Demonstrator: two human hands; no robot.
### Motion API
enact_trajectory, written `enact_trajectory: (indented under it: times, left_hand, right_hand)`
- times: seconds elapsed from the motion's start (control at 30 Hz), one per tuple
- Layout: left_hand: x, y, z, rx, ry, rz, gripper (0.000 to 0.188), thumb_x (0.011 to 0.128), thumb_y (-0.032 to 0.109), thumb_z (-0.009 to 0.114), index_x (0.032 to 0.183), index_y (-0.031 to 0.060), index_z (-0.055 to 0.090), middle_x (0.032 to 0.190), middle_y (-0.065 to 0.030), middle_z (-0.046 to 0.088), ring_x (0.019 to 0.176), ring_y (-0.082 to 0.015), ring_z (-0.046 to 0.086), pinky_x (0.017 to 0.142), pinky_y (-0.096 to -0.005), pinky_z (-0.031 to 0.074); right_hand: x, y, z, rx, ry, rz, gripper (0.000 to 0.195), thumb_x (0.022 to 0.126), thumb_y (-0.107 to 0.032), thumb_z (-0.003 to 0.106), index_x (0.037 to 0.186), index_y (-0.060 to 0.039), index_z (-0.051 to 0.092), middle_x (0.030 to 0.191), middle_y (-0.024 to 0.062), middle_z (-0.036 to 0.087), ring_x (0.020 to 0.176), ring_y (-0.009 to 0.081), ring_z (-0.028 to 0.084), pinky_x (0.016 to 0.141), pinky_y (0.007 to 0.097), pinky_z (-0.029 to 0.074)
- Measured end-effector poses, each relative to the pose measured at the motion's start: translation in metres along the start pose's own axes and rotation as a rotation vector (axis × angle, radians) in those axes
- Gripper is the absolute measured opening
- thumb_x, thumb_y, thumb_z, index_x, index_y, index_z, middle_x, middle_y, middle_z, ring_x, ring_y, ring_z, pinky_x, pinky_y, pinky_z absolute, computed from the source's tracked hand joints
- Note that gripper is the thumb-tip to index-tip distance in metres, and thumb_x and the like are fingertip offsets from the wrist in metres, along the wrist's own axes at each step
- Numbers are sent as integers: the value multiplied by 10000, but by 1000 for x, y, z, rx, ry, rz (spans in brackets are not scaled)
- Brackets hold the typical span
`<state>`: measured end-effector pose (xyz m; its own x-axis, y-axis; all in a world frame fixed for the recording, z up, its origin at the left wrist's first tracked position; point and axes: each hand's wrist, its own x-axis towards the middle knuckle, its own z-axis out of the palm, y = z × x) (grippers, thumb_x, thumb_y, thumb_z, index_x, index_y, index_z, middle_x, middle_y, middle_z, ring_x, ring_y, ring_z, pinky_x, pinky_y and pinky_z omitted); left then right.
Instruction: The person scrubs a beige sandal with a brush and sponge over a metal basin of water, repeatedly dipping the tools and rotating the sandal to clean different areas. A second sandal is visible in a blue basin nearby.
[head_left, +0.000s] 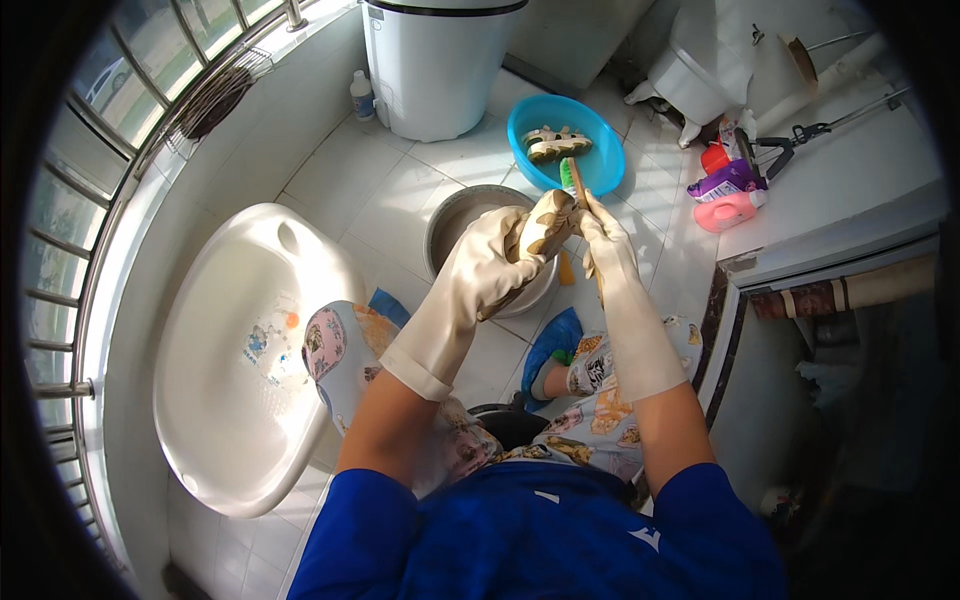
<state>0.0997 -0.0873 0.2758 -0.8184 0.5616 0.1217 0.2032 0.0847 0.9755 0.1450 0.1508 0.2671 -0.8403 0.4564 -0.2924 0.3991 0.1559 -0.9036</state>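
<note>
In a long cream rubber glove, my left hand (499, 247) grips a shoe (549, 223) with white and tan parts, over a round grey basin (442, 217). My right hand (606, 234), gloved alike, holds a wooden-handled scrubbing brush (576, 180) with green bristles against or close beside the shoe; exact contact is hidden by the fingers. Beyond them a blue plastic basin (618, 161) holds another shoe (556, 144), light with a dark olive sole, lying on its side. The inside of the grey basin is partly covered by my left glove and forearm.
A large white baby bathtub (217, 375) stands on the tiles at left. A white appliance (439, 67) and a small bottle (361, 96) are at the back. At right lie a pink detergent bottle (726, 213) and a purple packet (726, 182) by the wall. My blue shoe cover (551, 349) is below the basin.
</note>
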Motion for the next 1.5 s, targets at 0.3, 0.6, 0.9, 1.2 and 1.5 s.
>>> enact_trajectory:
  times: [0.3,0.6,0.9,1.2,1.5]
  left_hand:
    - [-3,-10,28,160,-32,264,820,836,248,909,1560,68,568,1295,-183,756,1185,-372,725,1007,-426,578]
    - [6,-50,25,425,121,-43,393,850,171,852,1212,68,738,943,-184,783,944,-303,768,858,-419,609]
    - [3,-17,19,790,58,17,369,822,274,863,1103,51,776,1010,-186,787,1001,-356,767,918,-447,617]
    - [-3,-20,15,650,33,96,184,826,157,808,993,92,768,885,-131,758,925,-298,756,875,-422,603]
    - [-12,-4,-1,243,27,107,456,826,51,811,1278,44,752,1079,-116,738,1007,-238,686,946,-324,535]
  right_hand:
    - [18,55,35,394,72,-139,635,1094,-369,666,1687,-188,525,1310,65,746,759,131,692,692,301,583]
    - [-145,-39,35,-754,-62,-552,454,1088,-241,685,1529,-153,623,1527,39,691,1178,344,760,1021,470,612]
    - [-135,-67,-1,-585,-167,-236,506,1126,-363,580,1624,-276,559,1484,49,712,1130,342,762,1015,446,586]
    - [-125,-93,-7,-716,-159,-149,519,1137,-354,578,1651,-319,520,1347,110,773,1119,377,769,974,493,602]
    - [-105,-69,-16,-528,-111,-32,546,1126,-257,607,1658,-153,545,1279,68,797,790,126,664,875,310,563]
